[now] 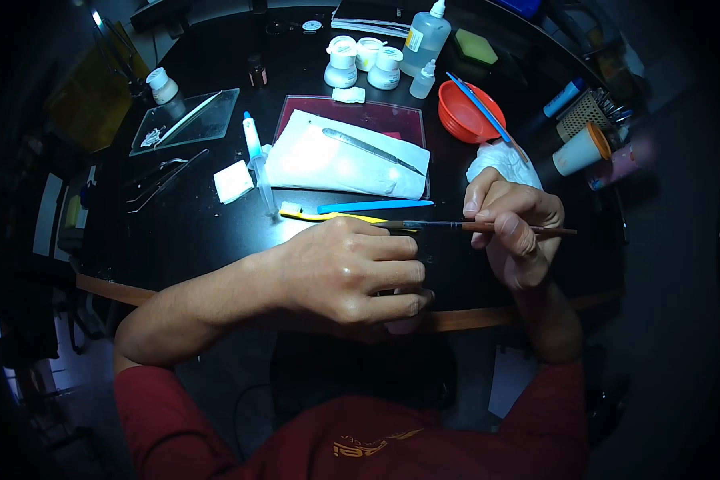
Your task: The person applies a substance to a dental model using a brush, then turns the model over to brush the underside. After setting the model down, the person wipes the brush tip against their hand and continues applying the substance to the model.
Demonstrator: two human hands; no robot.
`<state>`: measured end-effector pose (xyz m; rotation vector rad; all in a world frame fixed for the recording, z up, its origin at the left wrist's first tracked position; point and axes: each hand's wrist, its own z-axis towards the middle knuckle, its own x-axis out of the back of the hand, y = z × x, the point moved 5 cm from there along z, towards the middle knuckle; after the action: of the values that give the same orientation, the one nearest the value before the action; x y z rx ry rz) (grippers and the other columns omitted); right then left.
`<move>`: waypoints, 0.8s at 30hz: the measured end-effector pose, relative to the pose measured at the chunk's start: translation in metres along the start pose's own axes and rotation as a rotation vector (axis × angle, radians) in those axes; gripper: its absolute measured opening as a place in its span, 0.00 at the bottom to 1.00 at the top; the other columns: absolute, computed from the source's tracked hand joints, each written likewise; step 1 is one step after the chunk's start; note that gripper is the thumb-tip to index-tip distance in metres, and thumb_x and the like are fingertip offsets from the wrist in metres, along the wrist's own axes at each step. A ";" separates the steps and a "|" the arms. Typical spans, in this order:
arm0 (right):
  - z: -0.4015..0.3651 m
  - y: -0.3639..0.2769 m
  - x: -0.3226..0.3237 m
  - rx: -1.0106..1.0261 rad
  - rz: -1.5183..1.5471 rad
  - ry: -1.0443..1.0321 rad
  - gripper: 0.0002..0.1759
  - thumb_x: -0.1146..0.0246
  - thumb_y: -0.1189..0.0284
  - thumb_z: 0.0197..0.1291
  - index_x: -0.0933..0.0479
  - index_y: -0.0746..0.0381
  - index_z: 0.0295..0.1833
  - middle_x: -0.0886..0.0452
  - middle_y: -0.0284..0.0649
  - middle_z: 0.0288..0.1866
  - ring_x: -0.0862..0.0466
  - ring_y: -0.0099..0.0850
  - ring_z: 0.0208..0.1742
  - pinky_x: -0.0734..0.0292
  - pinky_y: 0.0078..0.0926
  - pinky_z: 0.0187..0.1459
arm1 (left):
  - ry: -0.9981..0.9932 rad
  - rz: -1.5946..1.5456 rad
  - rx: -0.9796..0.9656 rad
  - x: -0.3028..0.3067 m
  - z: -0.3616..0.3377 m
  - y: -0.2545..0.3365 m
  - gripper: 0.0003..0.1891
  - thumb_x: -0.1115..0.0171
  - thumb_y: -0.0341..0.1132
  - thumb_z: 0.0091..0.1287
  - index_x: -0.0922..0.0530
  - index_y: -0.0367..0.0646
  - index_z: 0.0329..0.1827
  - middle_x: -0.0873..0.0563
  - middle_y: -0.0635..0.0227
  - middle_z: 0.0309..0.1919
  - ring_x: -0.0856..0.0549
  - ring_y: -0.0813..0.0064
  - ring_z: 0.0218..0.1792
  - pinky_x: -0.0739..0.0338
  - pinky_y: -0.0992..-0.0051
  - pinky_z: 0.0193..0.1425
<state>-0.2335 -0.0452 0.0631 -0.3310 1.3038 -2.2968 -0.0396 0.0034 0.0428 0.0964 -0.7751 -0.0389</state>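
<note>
My right hand (516, 228) pinches a thin paintbrush (500, 228) by its brown handle, thumb and fingertips around it. The brush lies nearly level, its bristle end pointing left to the knuckles of my left hand (352, 272). That hand is closed, back upward and fingers curled under; whatever it holds is hidden. Just behind it lie a yellow toothbrush (296, 212) and a blue stick (376, 206). Beyond them a metal spatula (368, 149) rests on a folded white paper towel (312, 168). A clear syringe (261, 176) lies left of the towel, beside a white pad (233, 182).
Tweezers (164, 182) and a glass slab (204, 112) lie at left. White jars (342, 64) and a large bottle (428, 44) stand at the back. At right are a red bowl (456, 120), crumpled tissue (504, 162) and a white cup (576, 154). The table's wooden edge (472, 319) runs in front.
</note>
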 end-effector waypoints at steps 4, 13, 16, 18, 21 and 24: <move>0.001 0.003 -0.002 0.142 -0.058 -0.143 0.08 0.26 0.74 0.69 0.13 0.66 0.49 0.10 0.47 0.39 0.14 0.36 0.53 0.16 0.34 0.54 | -0.011 0.005 0.013 0.001 -0.001 0.000 0.15 0.24 0.39 0.55 0.15 0.43 0.42 0.19 0.70 0.35 0.14 0.70 0.38 0.16 0.70 0.32; 0.003 0.007 -0.013 0.118 -0.081 -0.293 0.14 0.19 0.76 0.60 0.11 0.62 0.51 0.07 0.44 0.43 0.13 0.38 0.54 0.24 0.44 0.64 | 0.045 -0.024 0.034 0.002 -0.003 -0.002 0.12 0.27 0.36 0.57 0.17 0.44 0.40 0.18 0.70 0.35 0.12 0.70 0.40 0.15 0.70 0.36; 0.005 0.005 -0.014 0.103 -0.104 -0.276 0.13 0.19 0.75 0.61 0.11 0.63 0.50 0.06 0.43 0.40 0.12 0.35 0.52 0.24 0.42 0.63 | 0.038 -0.015 0.045 0.005 -0.002 -0.001 0.11 0.27 0.36 0.57 0.17 0.44 0.40 0.18 0.71 0.35 0.12 0.70 0.40 0.15 0.70 0.34; 0.006 0.002 -0.014 0.091 -0.124 -0.258 0.11 0.21 0.75 0.62 0.11 0.64 0.49 0.06 0.42 0.37 0.12 0.34 0.49 0.25 0.41 0.61 | 0.074 0.006 0.026 0.002 -0.004 -0.003 0.11 0.27 0.36 0.57 0.16 0.44 0.40 0.18 0.71 0.35 0.13 0.71 0.39 0.15 0.70 0.33; 0.006 0.001 -0.008 0.083 -0.140 -0.242 0.09 0.23 0.75 0.64 0.11 0.66 0.48 0.07 0.42 0.34 0.13 0.32 0.47 0.25 0.38 0.60 | 0.112 0.018 0.010 0.000 -0.005 -0.004 0.11 0.27 0.36 0.57 0.16 0.44 0.40 0.18 0.72 0.35 0.14 0.71 0.37 0.17 0.70 0.30; 0.006 0.002 -0.005 0.056 -0.126 -0.204 0.07 0.24 0.74 0.66 0.12 0.67 0.44 0.08 0.42 0.32 0.15 0.30 0.42 0.24 0.36 0.55 | 0.107 0.055 -0.012 -0.001 -0.007 -0.005 0.11 0.27 0.37 0.56 0.15 0.44 0.40 0.19 0.72 0.35 0.15 0.72 0.35 0.18 0.71 0.29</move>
<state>-0.2262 -0.0480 0.0640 -0.6267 1.1448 -2.3265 -0.0361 -0.0013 0.0366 0.0652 -0.6702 0.0141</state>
